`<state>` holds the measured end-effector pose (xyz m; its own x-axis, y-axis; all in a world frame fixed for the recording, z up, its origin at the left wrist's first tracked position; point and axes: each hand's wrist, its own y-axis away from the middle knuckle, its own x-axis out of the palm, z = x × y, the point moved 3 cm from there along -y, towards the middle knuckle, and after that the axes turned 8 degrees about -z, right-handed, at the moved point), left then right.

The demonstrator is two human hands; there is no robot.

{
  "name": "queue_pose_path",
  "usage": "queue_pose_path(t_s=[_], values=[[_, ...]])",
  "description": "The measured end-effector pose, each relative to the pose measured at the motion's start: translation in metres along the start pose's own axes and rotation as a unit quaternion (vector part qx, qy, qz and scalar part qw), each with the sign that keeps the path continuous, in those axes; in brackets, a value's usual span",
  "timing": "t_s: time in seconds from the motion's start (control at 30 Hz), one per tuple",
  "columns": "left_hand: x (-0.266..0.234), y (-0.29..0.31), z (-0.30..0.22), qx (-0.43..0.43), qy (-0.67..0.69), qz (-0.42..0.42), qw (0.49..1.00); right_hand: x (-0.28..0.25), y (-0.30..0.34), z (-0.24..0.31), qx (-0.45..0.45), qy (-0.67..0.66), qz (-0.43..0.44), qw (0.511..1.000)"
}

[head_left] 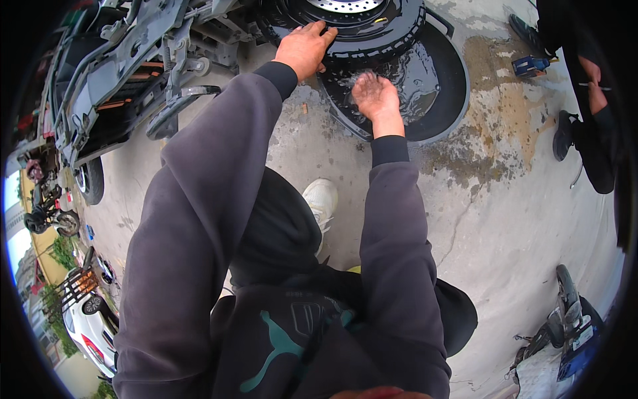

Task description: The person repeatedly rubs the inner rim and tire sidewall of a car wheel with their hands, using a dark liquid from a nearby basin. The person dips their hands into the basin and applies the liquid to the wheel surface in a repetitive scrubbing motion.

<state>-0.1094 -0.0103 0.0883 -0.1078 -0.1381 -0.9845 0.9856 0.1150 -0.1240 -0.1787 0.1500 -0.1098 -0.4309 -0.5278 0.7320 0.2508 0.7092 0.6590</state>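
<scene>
A black motorcycle tire (365, 48) on its rim with a drilled brake disc (342, 5) sits tilted at the top. Its lower part lies in a wide black basin (458, 90) of water, and its tread is wet. My left hand (306, 48) grips the tire's left side, fingers over the sidewall and thumb by the tread. Just below the tire my right hand (377, 96) is over the water, palm up, with loosely cupped, slightly blurred fingers and no object in it. Water (415, 83) ripples and splashes around that hand.
A partly stripped scooter frame (126, 73) stands close at the left. Wet stains (495, 113) mark the concrete right of the basin. A blue bottle (531, 65) stands near another person's shoes (565, 136). Another scooter (565, 326) is at the lower right; a white car (90, 326) is lower left.
</scene>
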Motion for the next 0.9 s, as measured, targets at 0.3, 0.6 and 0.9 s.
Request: queue_pose_path(t_s=[0.3,0.6,0.9], values=[[0.008,-0.009,-0.003,0.033,-0.034,0.03,0.998,0.157,0.083,-0.032,-0.52,0.674,-0.087,0.517],[0.0,-0.029,-0.021,0.006,-0.106,0.13,0.986,0.095,0.098,-0.065,-0.521,0.797,-0.206,0.226],[-0.004,-0.034,-0.027,0.012,-0.161,0.136,0.977,0.026,0.141,-0.085,-0.336,0.86,-0.166,0.345]])
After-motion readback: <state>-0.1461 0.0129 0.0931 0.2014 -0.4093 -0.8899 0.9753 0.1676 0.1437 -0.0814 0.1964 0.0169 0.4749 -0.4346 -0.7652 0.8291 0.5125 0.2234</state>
